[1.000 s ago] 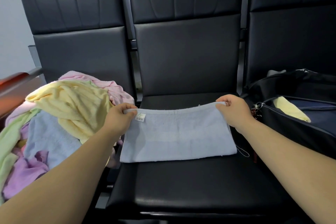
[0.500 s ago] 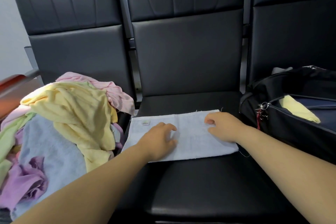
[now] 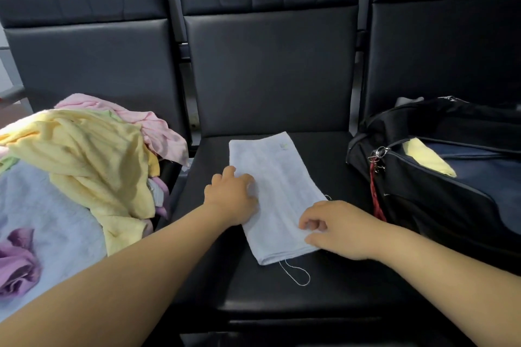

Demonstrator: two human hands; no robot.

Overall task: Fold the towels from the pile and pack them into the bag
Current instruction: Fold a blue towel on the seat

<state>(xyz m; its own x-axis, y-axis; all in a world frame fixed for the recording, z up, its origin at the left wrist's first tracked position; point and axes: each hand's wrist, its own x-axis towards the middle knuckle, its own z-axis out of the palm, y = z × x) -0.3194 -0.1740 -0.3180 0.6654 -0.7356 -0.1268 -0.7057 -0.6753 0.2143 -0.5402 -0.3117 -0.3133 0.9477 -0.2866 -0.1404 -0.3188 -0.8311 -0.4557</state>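
A folded pale blue towel (image 3: 277,191) lies lengthwise on the middle black seat (image 3: 282,287), with a loose thread trailing from its near end. My left hand (image 3: 232,197) sits at the towel's left edge, fingers curled onto the cloth. My right hand (image 3: 338,228) holds the near right corner, with bent fingers on top and the thumb at the edge. The pile of towels (image 3: 76,166) in yellow, pink, blue, green and purple covers the left seat. On the right seat stands the open black bag (image 3: 451,191), with a yellow towel (image 3: 428,159) inside.
Three black padded chairs stand side by side with high backs (image 3: 270,65). Red straps and metal zip pulls (image 3: 376,177) hang from the bag's left end, close to my right hand. Bare seat shows in front of the towel.
The towel has turned about a quarter turn and now lies lengthwise, looking narrower. My left hand shifted to its left edge, my right hand to its near right corner. The camera has come closer.
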